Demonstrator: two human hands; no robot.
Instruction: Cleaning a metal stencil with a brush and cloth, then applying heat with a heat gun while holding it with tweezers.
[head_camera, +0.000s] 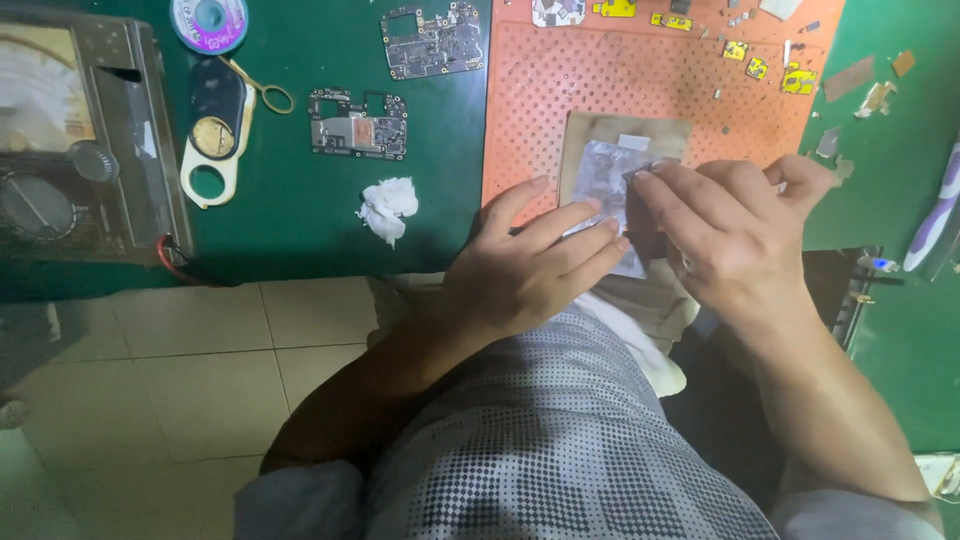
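A flat tan panel (630, 135) lies on the orange perforated mat (540, 90), with a silvery foil sheet (600, 170) on top of it. My left hand (530, 265) rests flat at the near edge, fingers pressing down the foil's lower part. My right hand (735, 235) sits at the right side, its thumb and forefinger pinching the foil's upper right edge. The lower part of the panel is hidden under both hands.
Two bare circuit boards (357, 125) (432, 40) lie on the green bench top (300, 200), beside a crumpled white tissue (387, 207). Small scissors (262, 90), a solder wick spool (208, 20) and an analogue meter (70, 140) stand at left. Small yellow parts (760, 65) scatter on the mat's far side.
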